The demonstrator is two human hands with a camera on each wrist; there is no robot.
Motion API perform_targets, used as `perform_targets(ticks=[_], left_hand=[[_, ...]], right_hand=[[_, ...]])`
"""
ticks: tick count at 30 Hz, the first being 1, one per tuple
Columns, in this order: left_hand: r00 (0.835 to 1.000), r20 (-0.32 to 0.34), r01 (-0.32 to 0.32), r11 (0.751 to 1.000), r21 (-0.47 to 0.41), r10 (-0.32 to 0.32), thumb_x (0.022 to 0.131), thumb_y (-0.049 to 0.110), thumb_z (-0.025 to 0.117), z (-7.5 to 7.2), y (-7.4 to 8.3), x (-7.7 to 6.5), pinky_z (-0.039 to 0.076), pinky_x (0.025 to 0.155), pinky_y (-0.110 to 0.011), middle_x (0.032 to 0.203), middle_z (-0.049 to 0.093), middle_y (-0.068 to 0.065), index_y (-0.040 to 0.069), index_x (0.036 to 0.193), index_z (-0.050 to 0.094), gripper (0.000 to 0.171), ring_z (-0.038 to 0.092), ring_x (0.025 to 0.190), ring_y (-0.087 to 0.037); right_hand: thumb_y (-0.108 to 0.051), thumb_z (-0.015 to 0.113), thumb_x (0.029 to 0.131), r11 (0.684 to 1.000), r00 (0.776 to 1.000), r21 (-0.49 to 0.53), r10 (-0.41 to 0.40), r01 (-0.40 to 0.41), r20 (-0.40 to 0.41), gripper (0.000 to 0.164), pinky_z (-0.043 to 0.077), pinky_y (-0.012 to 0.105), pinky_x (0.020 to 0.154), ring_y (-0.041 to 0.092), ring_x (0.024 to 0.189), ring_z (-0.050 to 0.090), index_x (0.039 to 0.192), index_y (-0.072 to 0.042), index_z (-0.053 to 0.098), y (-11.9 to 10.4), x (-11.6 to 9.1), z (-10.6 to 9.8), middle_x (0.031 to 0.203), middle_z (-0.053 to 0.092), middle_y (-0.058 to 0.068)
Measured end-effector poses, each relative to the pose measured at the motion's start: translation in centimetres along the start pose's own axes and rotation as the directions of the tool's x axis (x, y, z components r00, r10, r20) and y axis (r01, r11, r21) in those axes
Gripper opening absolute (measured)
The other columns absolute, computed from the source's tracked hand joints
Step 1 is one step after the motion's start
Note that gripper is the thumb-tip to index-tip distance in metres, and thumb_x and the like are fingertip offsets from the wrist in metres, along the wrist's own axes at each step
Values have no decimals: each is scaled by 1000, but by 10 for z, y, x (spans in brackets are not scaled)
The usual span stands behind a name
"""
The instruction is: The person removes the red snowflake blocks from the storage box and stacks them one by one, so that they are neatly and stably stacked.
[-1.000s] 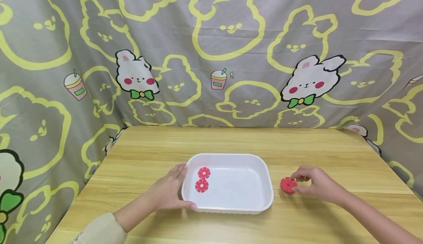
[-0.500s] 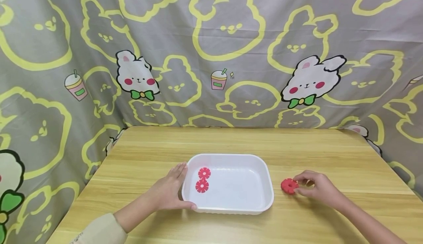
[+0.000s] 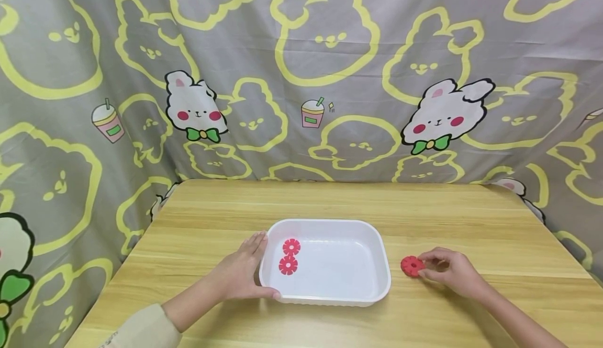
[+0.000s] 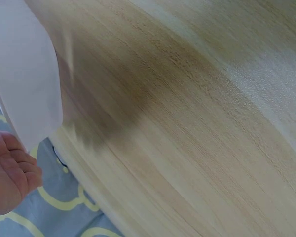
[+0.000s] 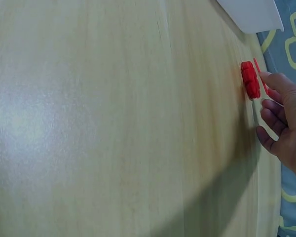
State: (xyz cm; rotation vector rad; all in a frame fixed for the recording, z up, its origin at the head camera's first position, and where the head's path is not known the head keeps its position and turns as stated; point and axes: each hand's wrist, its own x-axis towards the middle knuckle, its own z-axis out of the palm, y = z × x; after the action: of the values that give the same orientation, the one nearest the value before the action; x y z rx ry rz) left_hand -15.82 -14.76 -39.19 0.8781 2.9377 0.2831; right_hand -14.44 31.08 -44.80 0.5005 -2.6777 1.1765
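Note:
A white plastic tray (image 3: 336, 301) stands on the wooden table. Two red notched toy discs (image 3: 288, 265) lie flat at its left end, one behind the other. My left hand (image 3: 240, 272) rests against the tray's left side, fingers along the outer wall and thumb at the near left corner. To the right of the tray sits a small stack of red discs (image 5: 250, 80). Beside it my right hand (image 3: 454, 273) pinches one thin red disc (image 5: 259, 70) between thumb and finger; in the right wrist view it stands on edge, slightly apart from the stack.
The light wooden table (image 3: 216, 201) runs back to a grey patterned curtain (image 3: 254, 49), which hangs behind it and on both sides. In the right wrist view the tray's corner (image 5: 251, 15) shows near the disc stack.
My right hand has shifted slightly right and toward me, still at the red discs. My left hand, the tray and the discs inside it have stayed in place.

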Motion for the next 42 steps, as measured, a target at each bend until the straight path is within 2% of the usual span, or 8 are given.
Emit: perform_targets(ticks=[6,27,39,42], left_hand=[[1000,7,6,1000,-2,-6,64,75,61,-1,0,-1,33,110,-47,146,29,-29,-11,139,31,119,30,136,-41],[1000,10,-6,1000,8,6,65,77,59,-2,2,0,33,109,-47,145,30,-30,-12,138,31,118,31,135,-41],[1000,4,-10,1000,18,10,65,76,59,-2,2,0,34,109,-47,144,31,-31,-13,138,32,117,32,135,-41],[1000,4,-7,1000,18,7,65,77,59,-1,2,0,35,108,-47,145,31,-30,-12,138,32,118,32,135,-41]], right_hand=[[-6,77,71,1000,1000,-3,28,-28,13,22,50,16,59,-7,69,52,91,-1,69,2,-1,0,76,63,-6],[-9,76,73,999,998,-30,38,-36,57,24,51,16,60,-9,71,51,94,-1,69,7,1,0,78,63,-7],[-8,75,74,1000,997,-17,10,-9,77,26,52,16,60,-9,71,51,96,2,68,7,2,-2,77,63,-1],[-6,75,73,1000,998,-20,4,-3,58,26,52,17,61,-8,71,52,96,3,67,4,2,-5,76,63,-2]])
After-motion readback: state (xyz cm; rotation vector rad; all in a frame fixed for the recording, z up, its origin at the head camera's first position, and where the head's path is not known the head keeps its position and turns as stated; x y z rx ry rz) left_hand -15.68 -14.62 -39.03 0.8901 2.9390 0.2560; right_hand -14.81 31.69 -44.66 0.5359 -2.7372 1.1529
